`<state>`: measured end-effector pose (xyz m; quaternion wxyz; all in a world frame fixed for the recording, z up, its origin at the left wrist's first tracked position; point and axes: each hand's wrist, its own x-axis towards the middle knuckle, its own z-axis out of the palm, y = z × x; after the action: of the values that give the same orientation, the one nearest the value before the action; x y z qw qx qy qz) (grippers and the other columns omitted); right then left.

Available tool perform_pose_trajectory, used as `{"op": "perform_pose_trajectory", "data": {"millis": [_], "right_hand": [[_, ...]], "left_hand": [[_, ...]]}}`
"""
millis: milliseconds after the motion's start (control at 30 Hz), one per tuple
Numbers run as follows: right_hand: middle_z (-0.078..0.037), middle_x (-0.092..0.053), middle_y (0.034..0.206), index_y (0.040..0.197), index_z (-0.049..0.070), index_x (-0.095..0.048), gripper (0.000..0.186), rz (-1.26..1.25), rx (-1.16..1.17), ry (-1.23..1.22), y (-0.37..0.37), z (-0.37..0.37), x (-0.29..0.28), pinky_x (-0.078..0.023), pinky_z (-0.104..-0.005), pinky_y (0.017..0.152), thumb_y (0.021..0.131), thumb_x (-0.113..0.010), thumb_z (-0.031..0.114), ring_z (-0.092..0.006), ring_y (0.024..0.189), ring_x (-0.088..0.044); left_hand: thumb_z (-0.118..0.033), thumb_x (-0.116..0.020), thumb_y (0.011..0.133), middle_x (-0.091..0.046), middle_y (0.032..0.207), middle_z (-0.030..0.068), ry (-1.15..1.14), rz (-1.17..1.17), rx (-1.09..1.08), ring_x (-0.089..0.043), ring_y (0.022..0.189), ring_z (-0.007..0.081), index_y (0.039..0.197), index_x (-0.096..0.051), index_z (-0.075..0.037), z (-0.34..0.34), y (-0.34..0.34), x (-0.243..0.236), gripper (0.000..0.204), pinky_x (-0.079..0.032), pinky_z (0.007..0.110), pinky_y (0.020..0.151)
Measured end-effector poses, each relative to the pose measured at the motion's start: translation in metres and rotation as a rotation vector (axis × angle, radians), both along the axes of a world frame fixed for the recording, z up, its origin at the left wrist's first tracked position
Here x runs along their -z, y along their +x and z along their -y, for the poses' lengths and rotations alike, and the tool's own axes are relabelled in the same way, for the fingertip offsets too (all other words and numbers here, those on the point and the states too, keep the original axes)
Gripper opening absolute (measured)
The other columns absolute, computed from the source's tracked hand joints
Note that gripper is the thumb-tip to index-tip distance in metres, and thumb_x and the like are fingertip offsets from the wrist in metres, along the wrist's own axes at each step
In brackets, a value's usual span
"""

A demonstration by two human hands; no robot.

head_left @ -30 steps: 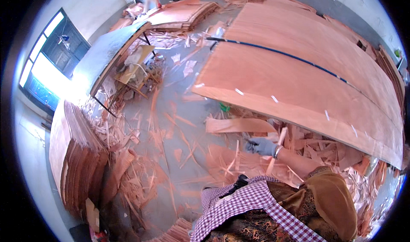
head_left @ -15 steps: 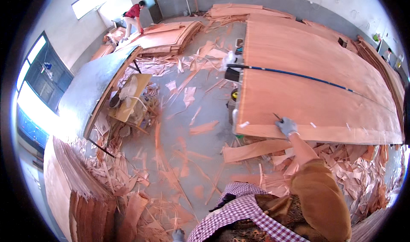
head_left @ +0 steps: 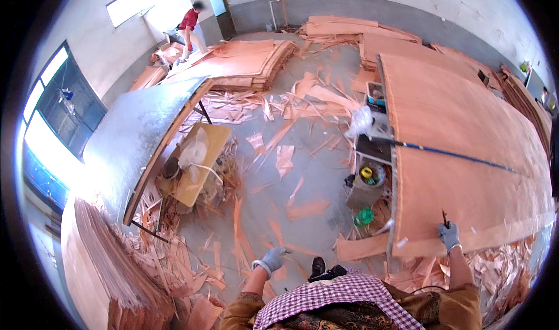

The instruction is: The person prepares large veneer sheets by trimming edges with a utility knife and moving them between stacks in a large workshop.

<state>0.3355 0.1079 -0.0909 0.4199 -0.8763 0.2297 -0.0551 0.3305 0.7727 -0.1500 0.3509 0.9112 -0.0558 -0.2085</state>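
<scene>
My right hand (head_left: 448, 236), in a pale grey glove, is at the near edge of a large reddish wood veneer sheet (head_left: 460, 114). Its closed fingers grip a small, slim dark tool (head_left: 445, 217) whose tip sticks up; its exact kind is too small to tell. My left hand (head_left: 271, 261), gloved alike, hangs over the floor, left of the sheet, with fingers stretched out to the right and nothing visible in them. Across the sheet lies a long blue-and-black pole (head_left: 454, 155). Small white pieces, one a white tab (head_left: 402, 242), dot the near margin.
A grey-topped table (head_left: 140, 120) stands at left, beside a yellow board (head_left: 211, 155). Veneer stacks (head_left: 93, 260) rise near left, and scraps litter the floor. A bucket (head_left: 372, 174) and a green bottle (head_left: 364, 216) sit by the sheet. A person (head_left: 190, 27) stands far left.
My view has shifted, so the sheet and pole appear lower and farther right. My left hand has come up into view from the bottom edge. The far person has straightened up.
</scene>
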Motion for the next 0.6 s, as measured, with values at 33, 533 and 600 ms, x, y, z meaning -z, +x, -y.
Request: {"op": "perform_pose_trajectory", "data": {"millis": [33,533,600], "right_hand": [[-0.008,-0.059,0.061,0.078,0.008,-0.057,0.024,0.091,0.076,0.277,0.024,-0.003,0.006,-0.038,-0.0303,0.041,0.083,-0.063,0.031,-0.0197,0.046,-0.053],[-0.004,-0.061,0.102,0.12,0.017,-0.055,0.033,0.177,0.169,1.132,0.328,-0.221,0.002,-0.052,-0.0278,0.052,0.088,-0.058,0.016,-0.0216,0.074,-0.063],[-0.007,-0.06,0.108,0.123,0.019,-0.053,0.036,0.322,0.191,1.117,0.357,-0.203,0.03,-0.052,-0.028,0.055,0.088,-0.055,0.014,-0.0211,0.087,-0.061]], "left_hand": [[-0.01,-0.049,0.081,-0.063,0.107,0.0168,-0.033,-0.042,-0.039,-0.059,0.102,0.0326,0.108,-0.064,-0.012,-0.014,0.009,0.017,0.031,-0.045,0.038,0.089],[-0.024,-0.046,0.086,-0.064,0.109,0.0134,0.556,-0.656,-0.212,-0.062,0.1,0.031,0.106,-0.065,-0.007,-0.294,0.085,0.159,0.032,-0.048,0.04,0.084],[-0.025,-0.044,0.087,-0.065,0.11,0.0122,0.625,-0.438,0.049,-0.062,0.1,0.0309,0.106,-0.066,-0.007,-0.31,0.179,0.17,0.034,-0.048,0.04,0.084]]}}
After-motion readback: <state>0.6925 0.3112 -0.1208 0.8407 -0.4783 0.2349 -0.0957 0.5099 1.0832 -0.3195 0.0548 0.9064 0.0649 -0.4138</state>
